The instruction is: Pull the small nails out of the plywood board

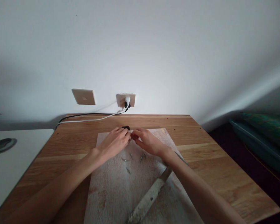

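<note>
A wooden table (214, 161) carries a worn board (107, 189) and, seemingly, two cables (91, 120) (one black, one white).

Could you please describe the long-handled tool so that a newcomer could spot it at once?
A wooden table bears a greyish board. The tool slants across the board, partly hidden by the right forearm; its pale, thick handle dwarfs the tiny shiny pieces nearby.

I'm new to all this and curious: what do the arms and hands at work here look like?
They are a person's: the left hand and the right hand wear no gloves, and no rings can be made out. The left forearm and right forearm are slender, taper toward the hands, and show no sleeves, watch, cables or markings.
</note>
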{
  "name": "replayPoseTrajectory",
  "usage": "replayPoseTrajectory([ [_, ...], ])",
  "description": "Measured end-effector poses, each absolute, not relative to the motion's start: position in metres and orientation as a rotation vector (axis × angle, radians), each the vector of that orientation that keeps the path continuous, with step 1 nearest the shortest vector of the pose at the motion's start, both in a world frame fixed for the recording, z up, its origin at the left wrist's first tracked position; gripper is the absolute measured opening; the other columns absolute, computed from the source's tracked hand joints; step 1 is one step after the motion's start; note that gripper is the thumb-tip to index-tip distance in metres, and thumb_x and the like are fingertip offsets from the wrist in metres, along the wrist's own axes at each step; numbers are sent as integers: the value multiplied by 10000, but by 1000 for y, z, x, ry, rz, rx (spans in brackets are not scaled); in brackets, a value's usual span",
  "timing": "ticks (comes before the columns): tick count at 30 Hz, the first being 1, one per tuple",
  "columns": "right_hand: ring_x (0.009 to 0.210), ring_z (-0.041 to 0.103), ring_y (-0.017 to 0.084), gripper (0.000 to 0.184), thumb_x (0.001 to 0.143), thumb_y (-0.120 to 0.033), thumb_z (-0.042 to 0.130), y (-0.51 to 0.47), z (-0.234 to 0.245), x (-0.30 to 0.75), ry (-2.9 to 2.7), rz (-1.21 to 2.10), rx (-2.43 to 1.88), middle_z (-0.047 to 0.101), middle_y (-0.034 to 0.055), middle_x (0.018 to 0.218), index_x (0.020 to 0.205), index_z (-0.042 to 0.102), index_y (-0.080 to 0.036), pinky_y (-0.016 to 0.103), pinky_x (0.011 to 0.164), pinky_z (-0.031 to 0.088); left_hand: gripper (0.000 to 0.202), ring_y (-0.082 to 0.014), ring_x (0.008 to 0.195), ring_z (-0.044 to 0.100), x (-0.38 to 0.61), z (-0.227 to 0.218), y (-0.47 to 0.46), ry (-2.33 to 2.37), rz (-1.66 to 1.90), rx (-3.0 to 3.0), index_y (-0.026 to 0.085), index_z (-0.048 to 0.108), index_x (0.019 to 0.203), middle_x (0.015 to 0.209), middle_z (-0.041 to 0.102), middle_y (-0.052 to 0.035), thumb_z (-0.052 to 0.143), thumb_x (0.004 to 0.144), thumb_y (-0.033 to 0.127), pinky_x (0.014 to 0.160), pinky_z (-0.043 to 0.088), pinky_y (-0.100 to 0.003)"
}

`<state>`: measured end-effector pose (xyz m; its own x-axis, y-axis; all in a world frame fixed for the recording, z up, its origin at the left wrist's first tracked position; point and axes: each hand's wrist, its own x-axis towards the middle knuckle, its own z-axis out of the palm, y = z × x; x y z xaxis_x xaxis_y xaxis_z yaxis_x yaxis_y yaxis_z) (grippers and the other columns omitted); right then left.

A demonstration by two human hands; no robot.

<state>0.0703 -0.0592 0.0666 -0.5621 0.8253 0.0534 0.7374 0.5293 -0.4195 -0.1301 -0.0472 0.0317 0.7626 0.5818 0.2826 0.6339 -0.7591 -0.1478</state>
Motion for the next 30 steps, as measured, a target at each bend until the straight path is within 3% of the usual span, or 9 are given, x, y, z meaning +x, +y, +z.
replayPoseTrajectory([
  [7,702,665,137,125,932,-77,650,-86,77,89,-2506,833,-1274,738,2,791,921,748,-153,219,651,473,192,-168,774,690,-128,58,-73,-832,-407,-3131,173,682,921,883,712,-26,568,1059,243,708,516,-294],
  [10,789,676,164,127,914,-56,661,-98,72,93,-2511,838,-1261,731,25,845,902,742,-153,253,738,495,150,-194,851,706,-123,60,-92,-615,-340,-3110,177,677,912,929,728,-43,639,1027,266,785,538,-320],
  [13,867,685,174,179,975,-92,617,-108,72,99,-2431,790,-1304,723,69,985,1107,728,-141,282,823,516,152,-236,922,709,-118,57,-106,-499,-275,-3024,179,679,948,955,730,-61,736,965,318,875,547,-367],
  [17,830,668,164,179,1043,-196,568,-131,80,119,-2221,686,-1345,698,51,976,1144,715,-178,271,793,527,308,-225,839,695,-121,61,-109,-579,-240,-3097,188,668,921,891,691,-33,809,891,461,825,552,-361],
  [21,838,674,177,160,1071,-295,555,-172,79,152,-2034,471,-1423,688,43,963,1059,700,-227,274,771,547,128,-194,844,676,-143,70,-90,-780,-334,-3107,194,650,896,922,670,-33,664,1000,268,822,532,-326],
  [24,835,685,200,161,1069,-323,535,-210,59,185,-1884,192,-1564,697,63,1012,1078,682,-259,271,646,563,197,-182,889,681,-172,65,-68,-1024,-480,-3054,207,667,1035,1054,682,-52,472,1059,211,858,535,-322],
  [25,866,698,216,163,1064,-340,538,-224,49,197,-1853,80,-1614,702,69,1043,1106,678,-269,301,698,591,239,-188,953,687,-183,60,-61,-1111,-517,-3030,214,660,1124,1121,683,-60,431,1058,192,908,535,-333],
  [27,1062,715,275,243,1038,-413,569,-253,23,220,-1874,-110,-1679,707,89,1193,1229,658,-293,389,864,615,334,-231,1125,670,-205,48,-50,-1249,-572,-2955,211,612,1299,1217,676,-90,416,1029,186,1008,523,-379],
  [30,1191,703,339,602,955,-515,652,-293,-16,244,-2011,-202,-1781,651,127,1417,1500,510,-304,428,873,625,359,-305,1168,666,-232,29,-46,-1535,-448,-2819,175,635,1290,1272,675,-140,494,985,301,1036,526,-461],
])
